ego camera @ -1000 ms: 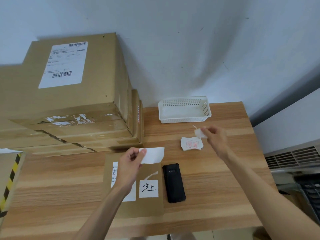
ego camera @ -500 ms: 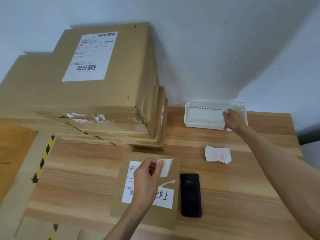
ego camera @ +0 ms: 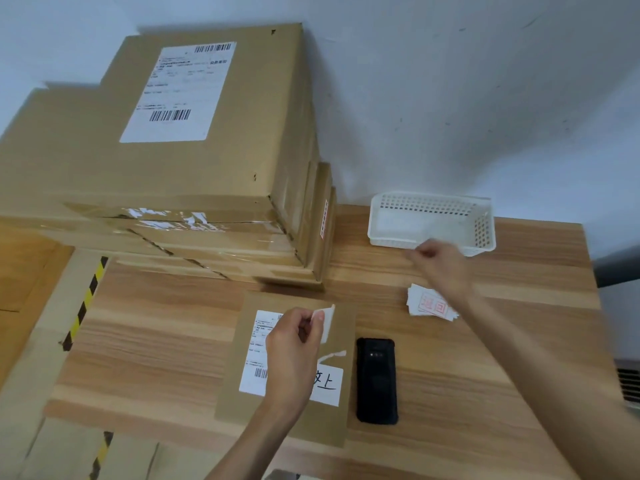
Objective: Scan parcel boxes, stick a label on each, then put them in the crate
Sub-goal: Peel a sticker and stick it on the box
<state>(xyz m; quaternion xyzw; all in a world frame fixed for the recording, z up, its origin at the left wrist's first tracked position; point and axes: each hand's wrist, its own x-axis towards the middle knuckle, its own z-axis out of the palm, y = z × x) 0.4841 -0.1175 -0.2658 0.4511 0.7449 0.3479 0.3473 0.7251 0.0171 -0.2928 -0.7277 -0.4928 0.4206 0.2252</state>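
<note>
A flat brown parcel (ego camera: 346, 327) lies on the wooden table (ego camera: 173, 341) in front of me, bearing a printed shipping label and a handwritten white sticker (ego camera: 329, 386). My left hand (ego camera: 294, 351) hovers over it and pinches a small white label (ego camera: 327, 322) between thumb and fingers. My right hand (ego camera: 438, 266) is blurred, fingers curled, just in front of the white plastic basket (ego camera: 381, 216); whether it holds anything is unclear. A small stack of red-stamped labels (ego camera: 433, 306) lies under my right wrist. A black handheld scanner (ego camera: 376, 381) rests right of the parcel.
A tall stack of large cardboard boxes (ego camera: 166, 174) fills the left rear of the table against the wall. Yellow-and-black hazard tape (ego camera: 86, 299) marks the floor at left. A grey unit with vents (ego camera: 627, 375) stands past the table's right edge.
My right hand carried a peeled scrap to the white basket and has pulled back slightly from it. My left hand keeps pinching the label, which now shows edge-on.
</note>
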